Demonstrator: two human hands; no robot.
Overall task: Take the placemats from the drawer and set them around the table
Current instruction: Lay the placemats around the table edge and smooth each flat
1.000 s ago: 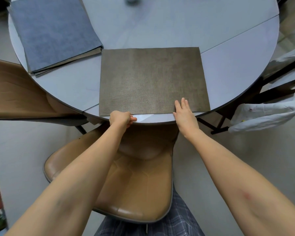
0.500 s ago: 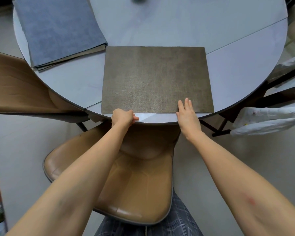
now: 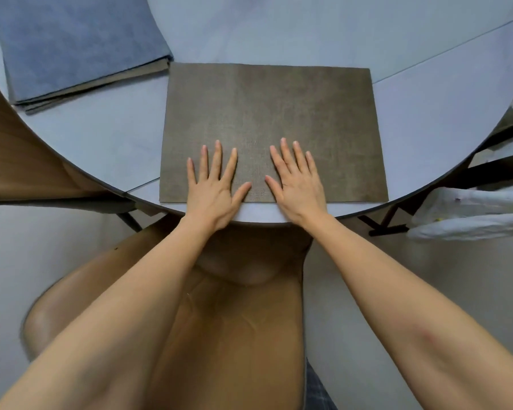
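Brown-grey woven rectangular placemat [image 3: 273, 125], lying flat on the round pale grey table [image 3: 308, 28], its near long side close to the table's near rim. Left hand [image 3: 212, 190] and right hand [image 3: 298, 184] rest palm-down on the placemat's near half, fingers spread, gripping nothing. Beyond the placemat's far-left corner: a stack of placemats [image 3: 74, 45], blue on top. Below the near rim: a tan leather chair [image 3: 234, 321].

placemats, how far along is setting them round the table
Done: one brown placemat lies flat at the near edge of the round table. In hand: left hand and right hand rest open on it. Left: the stack of placemats, blue on top, is undistributed.
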